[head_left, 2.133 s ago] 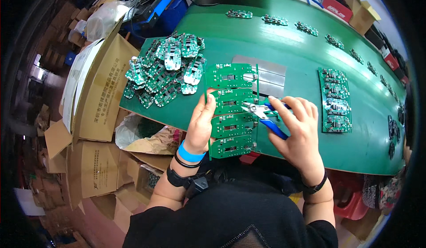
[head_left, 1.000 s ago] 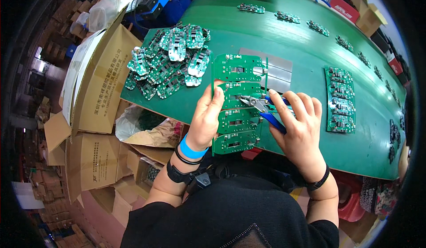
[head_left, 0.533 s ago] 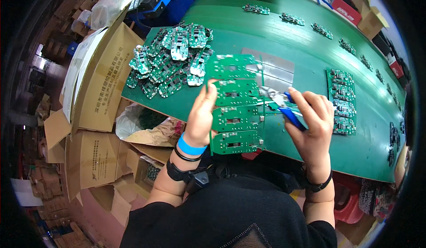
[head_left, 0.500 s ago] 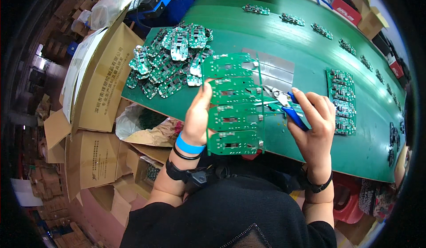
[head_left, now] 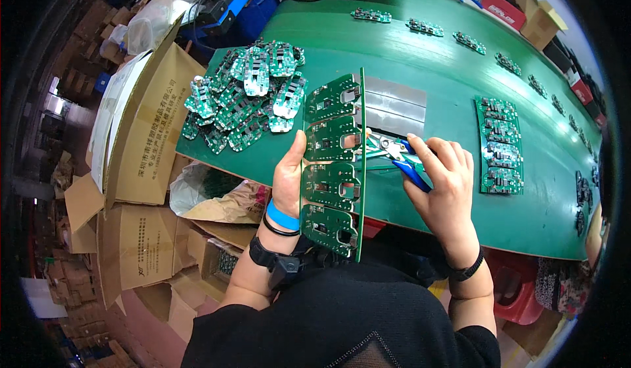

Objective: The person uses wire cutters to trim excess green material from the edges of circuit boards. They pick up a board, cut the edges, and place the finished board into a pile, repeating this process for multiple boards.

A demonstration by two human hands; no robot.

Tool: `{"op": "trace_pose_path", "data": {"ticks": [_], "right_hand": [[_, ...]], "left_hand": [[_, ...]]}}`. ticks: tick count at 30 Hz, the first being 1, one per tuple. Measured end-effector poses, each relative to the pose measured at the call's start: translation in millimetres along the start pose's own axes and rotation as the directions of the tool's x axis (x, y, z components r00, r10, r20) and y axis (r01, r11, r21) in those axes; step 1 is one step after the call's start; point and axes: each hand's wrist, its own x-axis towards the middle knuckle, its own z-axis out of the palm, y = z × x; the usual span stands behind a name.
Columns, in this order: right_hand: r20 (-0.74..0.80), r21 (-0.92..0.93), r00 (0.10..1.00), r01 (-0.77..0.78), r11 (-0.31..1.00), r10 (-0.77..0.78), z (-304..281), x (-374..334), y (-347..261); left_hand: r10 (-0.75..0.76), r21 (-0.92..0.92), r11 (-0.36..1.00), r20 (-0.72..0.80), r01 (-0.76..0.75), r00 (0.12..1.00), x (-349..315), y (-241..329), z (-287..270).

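My left hand [head_left: 287,180] grips a green circuit board panel [head_left: 334,136] by its left edge. The panel stands tilted, with several joined boards one above another and a narrow strip along its right side. In my right hand [head_left: 450,194] is a pair of blue-handled cutting pliers [head_left: 414,172], handles spread. Their jaws point left at the panel's right strip; whether they touch it I cannot tell. Left of the panel, separate populated boards lie in a heap [head_left: 246,95] on the green table [head_left: 328,46].
A grey sectioned sheet [head_left: 396,103] lies behind the pliers. Another board panel [head_left: 501,146] rests at the right. Single boards [head_left: 424,27] form a curved row along the far side. Open cardboard boxes [head_left: 154,124] stand at the left, and a red stool [head_left: 516,289] is below the table edge.
My left hand has turned the panel, so its right strip now shows nearly edge-on and its face is angled. My right hand and the pliers have shifted slightly left.
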Motion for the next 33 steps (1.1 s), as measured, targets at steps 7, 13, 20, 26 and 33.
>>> {"op": "trace_pose_path", "data": {"ticks": [7, 13, 20, 26, 33], "right_hand": [[-0.011, 0.055, 1.000, 0.003, 0.998, -0.002, -20.2, -0.8, 4.7], [0.160, 0.041, 0.975, 0.147, 0.988, -0.152, -18.8, 4.0, -15.4], [0.169, 0.003, 0.971, 0.169, 0.986, -0.167, -17.1, 9.3, -19.3], [0.179, -0.014, 0.967, 0.187, 0.982, -0.181, -17.8, 10.6, -18.8], [0.175, -0.044, 0.961, 0.223, 0.974, -0.212, -18.0, 15.7, -18.2]], "left_hand": [[0.313, 0.537, 0.831, -0.228, -0.149, 0.922, 8.7, 7.9, 27.0], [0.433, 0.760, 0.630, -0.174, -0.159, 0.884, 19.0, 4.6, 42.7], [0.481, 0.811, 0.555, -0.129, -0.187, 0.867, 19.3, 2.7, 47.7], [0.508, 0.844, 0.504, -0.117, -0.185, 0.853, 17.5, 2.7, 39.7], [0.490, 0.805, 0.564, -0.149, -0.182, 0.859, 20.0, 4.4, 47.0]]}}
